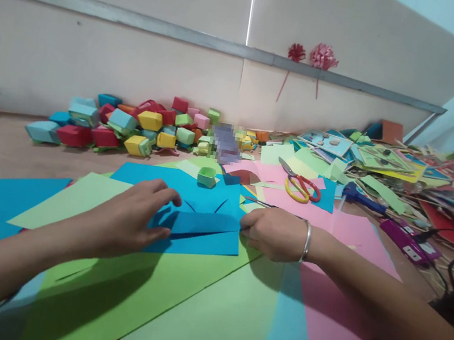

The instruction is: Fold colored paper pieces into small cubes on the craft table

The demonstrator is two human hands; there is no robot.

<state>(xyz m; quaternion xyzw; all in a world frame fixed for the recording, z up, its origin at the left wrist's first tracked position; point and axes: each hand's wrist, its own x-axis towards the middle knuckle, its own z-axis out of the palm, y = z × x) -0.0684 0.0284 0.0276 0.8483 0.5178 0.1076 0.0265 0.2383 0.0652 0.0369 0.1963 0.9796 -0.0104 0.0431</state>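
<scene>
My right hand [275,234], with a silver bangle at the wrist, pinches the right end of a blue paper strip [206,224]. The strip stands a little raised over a blue sheet [196,246], casting a dark shadow line. Around the strip's left end, my left hand [142,214] has its thumb and fingers apart; some fingertips are hidden behind the strip. Just behind the right hand lies a thin, pointed dark tool [259,202], partly covered by it. A small green paper box [207,176] sits on blue paper beyond the strip.
Scissors [297,185] with red and yellow handles lie on pink paper. A blue glue gun [362,198] and purple power strip [410,240] with cables are at right. Colourful paper boxes [121,122] pile up at back left. Paper scraps and sticks [447,191] heap at back right.
</scene>
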